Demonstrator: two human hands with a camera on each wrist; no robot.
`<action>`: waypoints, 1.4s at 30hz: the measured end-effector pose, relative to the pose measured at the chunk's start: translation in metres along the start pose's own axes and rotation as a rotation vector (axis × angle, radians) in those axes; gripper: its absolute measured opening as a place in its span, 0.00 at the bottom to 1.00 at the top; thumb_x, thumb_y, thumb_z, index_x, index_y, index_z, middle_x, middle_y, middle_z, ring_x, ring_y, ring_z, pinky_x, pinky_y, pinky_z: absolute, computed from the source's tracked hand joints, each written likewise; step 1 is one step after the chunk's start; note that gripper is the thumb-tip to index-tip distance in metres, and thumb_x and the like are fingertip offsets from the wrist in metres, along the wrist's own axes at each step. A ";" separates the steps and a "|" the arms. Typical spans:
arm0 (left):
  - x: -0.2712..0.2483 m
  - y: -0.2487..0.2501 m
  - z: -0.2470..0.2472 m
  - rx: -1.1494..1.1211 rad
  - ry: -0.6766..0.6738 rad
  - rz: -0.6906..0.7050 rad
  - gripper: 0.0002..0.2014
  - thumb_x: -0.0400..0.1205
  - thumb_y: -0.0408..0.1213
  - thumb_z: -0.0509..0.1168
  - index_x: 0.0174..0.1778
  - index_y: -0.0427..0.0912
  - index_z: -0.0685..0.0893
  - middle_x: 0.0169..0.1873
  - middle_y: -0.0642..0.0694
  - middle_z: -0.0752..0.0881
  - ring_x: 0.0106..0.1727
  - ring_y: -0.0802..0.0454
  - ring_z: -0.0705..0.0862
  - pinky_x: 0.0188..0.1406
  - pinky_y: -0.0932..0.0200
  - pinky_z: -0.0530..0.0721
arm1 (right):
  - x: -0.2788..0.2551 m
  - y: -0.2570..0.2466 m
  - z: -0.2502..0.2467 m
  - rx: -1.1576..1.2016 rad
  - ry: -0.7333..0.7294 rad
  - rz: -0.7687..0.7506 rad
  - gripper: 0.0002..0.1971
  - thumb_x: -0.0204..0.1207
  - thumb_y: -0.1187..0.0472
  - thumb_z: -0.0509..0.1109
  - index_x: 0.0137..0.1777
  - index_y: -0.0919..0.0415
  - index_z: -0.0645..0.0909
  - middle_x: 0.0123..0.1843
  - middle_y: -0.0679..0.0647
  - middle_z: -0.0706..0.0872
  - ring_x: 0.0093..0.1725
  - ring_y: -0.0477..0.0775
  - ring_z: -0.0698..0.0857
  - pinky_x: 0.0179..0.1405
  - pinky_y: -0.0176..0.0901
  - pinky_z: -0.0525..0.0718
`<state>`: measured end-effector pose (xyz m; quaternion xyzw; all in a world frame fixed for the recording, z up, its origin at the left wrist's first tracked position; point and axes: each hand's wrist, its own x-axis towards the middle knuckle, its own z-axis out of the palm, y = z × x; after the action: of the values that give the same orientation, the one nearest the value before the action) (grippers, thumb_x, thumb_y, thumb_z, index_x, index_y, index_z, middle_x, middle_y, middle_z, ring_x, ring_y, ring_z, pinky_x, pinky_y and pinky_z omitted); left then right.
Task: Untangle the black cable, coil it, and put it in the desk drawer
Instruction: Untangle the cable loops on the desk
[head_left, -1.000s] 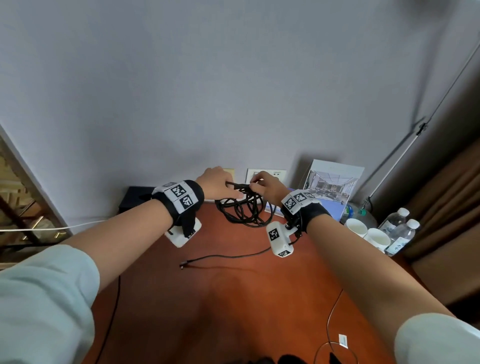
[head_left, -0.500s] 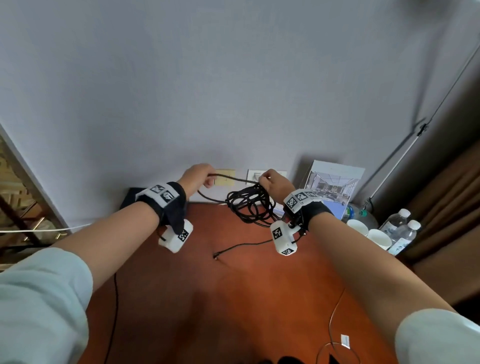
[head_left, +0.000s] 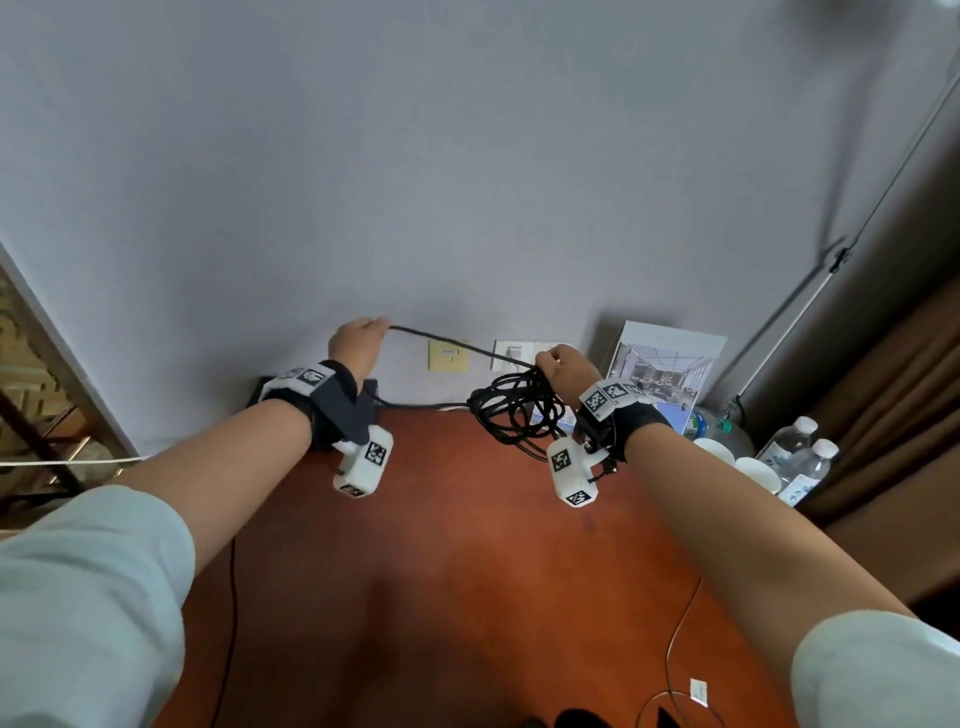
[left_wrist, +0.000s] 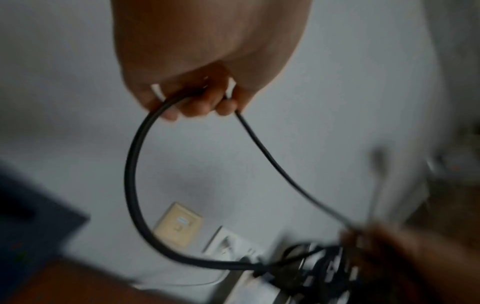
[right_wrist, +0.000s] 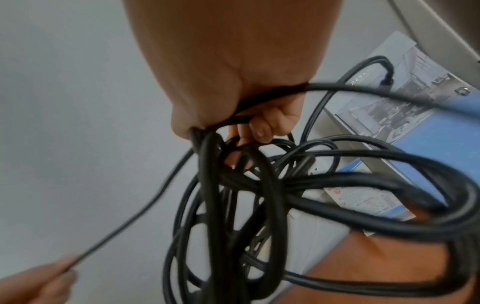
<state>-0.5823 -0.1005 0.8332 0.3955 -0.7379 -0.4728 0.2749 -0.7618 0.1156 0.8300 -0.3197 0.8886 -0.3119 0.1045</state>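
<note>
A black cable (head_left: 514, 410) hangs as a tangled bundle of loops above the back of the red-brown desk (head_left: 441, 571). My right hand (head_left: 563, 366) grips the top of that bundle, its fingers (right_wrist: 262, 123) curled round several strands (right_wrist: 233, 185). My left hand (head_left: 358, 340) is raised to the left and pinches one strand (left_wrist: 135, 164). That strand runs taut from it to the right hand, and another length runs back below it to the bundle. No drawer is in view.
A framed picture (head_left: 665, 371) leans on the wall at the back right, with white cups (head_left: 727, 457) and water bottles (head_left: 800, 457) beside it. Wall sockets (head_left: 511, 353) sit behind the hands. A dark box (head_left: 270, 387) stands at the back left. Thin cables trail over the near desk.
My left hand has lifted up and to the left, drawing a strand out of the bundle until it runs taut. The loose end that lay on the desk is no longer there.
</note>
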 end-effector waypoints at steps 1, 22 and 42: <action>0.001 -0.007 0.002 0.215 -0.046 -0.013 0.16 0.86 0.40 0.56 0.53 0.31 0.84 0.56 0.32 0.84 0.58 0.37 0.81 0.59 0.50 0.77 | -0.001 0.000 0.001 -0.029 -0.013 0.002 0.14 0.80 0.52 0.58 0.40 0.61 0.73 0.35 0.54 0.77 0.36 0.55 0.75 0.43 0.49 0.76; -0.006 -0.018 -0.019 0.339 0.042 0.173 0.21 0.77 0.49 0.65 0.23 0.42 0.69 0.19 0.45 0.68 0.30 0.46 0.71 0.28 0.56 0.65 | 0.001 0.011 0.004 -0.234 -0.106 0.022 0.13 0.71 0.44 0.60 0.32 0.52 0.73 0.26 0.46 0.77 0.31 0.53 0.79 0.30 0.40 0.72; -0.026 0.017 0.045 0.571 -0.423 0.392 0.17 0.78 0.58 0.66 0.29 0.52 0.89 0.29 0.46 0.82 0.34 0.50 0.79 0.40 0.55 0.73 | 0.005 -0.023 0.018 -0.452 -0.131 -0.114 0.18 0.76 0.38 0.59 0.49 0.53 0.76 0.40 0.47 0.85 0.45 0.54 0.84 0.53 0.48 0.78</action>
<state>-0.6085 -0.0527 0.8303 0.2021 -0.9411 -0.2585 0.0812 -0.7475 0.0898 0.8298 -0.4042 0.9076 -0.0893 0.0699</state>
